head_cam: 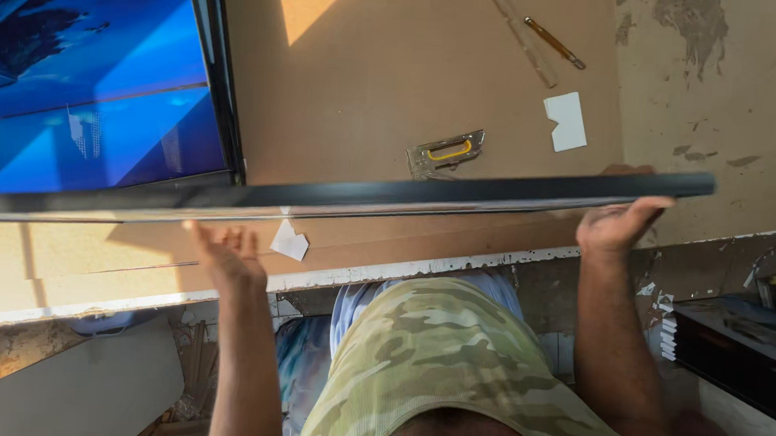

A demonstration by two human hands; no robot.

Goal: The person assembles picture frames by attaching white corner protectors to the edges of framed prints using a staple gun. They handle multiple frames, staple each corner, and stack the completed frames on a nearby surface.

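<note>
blue picture panel (90,92) | top left (rectangular, dark-edged) | on workbench (398,57)

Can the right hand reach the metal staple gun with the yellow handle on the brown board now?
Probably not at once: the right hand grips the long dark frame, which lies between it and the staple gun.
</note>
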